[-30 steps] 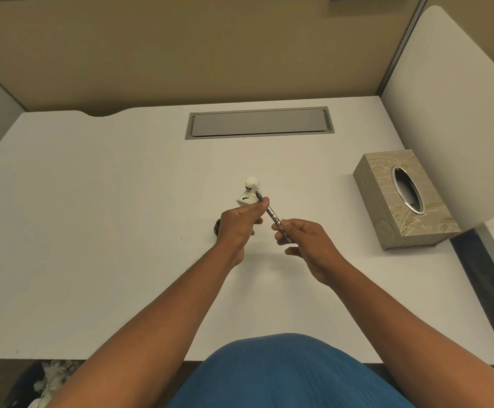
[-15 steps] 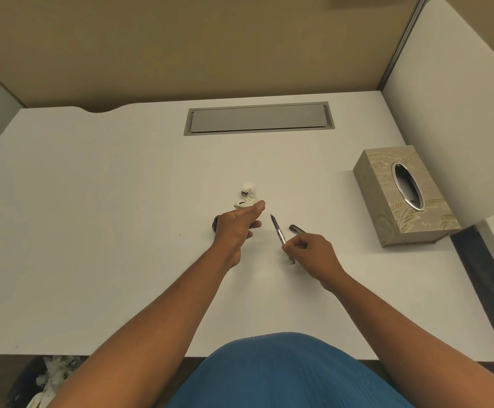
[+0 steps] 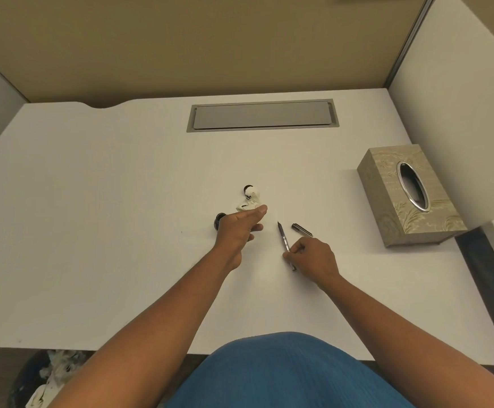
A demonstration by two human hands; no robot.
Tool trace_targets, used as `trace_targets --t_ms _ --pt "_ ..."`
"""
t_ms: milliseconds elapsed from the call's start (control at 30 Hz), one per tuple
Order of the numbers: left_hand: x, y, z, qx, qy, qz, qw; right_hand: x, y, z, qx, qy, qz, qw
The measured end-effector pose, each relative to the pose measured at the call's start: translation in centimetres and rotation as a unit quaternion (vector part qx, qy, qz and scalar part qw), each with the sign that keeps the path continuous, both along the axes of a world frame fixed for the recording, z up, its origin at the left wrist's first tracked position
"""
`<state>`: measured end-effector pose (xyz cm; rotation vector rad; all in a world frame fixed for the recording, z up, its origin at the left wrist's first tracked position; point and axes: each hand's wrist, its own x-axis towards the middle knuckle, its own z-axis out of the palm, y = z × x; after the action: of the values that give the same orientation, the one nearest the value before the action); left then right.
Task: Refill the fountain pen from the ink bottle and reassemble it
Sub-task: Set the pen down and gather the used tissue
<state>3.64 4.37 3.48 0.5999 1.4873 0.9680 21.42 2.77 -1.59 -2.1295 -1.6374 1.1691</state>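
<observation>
My right hand [image 3: 312, 254] pinches the thin dark fountain pen [image 3: 284, 240] near its rear half, nib pointing away and to the left, just over the white desk [image 3: 92, 216]. The pen's cap or barrel piece [image 3: 301, 230] lies on the desk just beyond that hand. My left hand [image 3: 238, 228] hovers with fingers stretched out, its fingertips over an ink-stained crumpled tissue [image 3: 250, 200]. The dark ink bottle [image 3: 219, 220] peeks out at the left edge of the left hand, mostly hidden by it.
A patterned beige tissue box [image 3: 407, 195] stands at the right of the desk. A grey cable hatch [image 3: 262, 114] is set into the desk at the back. Partition walls enclose the back and right. A bin with used tissues [image 3: 48, 378] sits below the front left edge.
My hands have parted: the left let go of the pen's front end and reached out over the tissue, while the right drew the pen back and lower. The loose pen piece came into view.
</observation>
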Motion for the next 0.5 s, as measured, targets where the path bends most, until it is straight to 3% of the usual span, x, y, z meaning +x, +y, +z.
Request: trace_targets --t_ms 500 --pt "0.05 0.06 0.08 -0.004 0.005 0.0 1.0 -0.14 0.15 -0.24 0.006 -0.029 0.01 1.0"
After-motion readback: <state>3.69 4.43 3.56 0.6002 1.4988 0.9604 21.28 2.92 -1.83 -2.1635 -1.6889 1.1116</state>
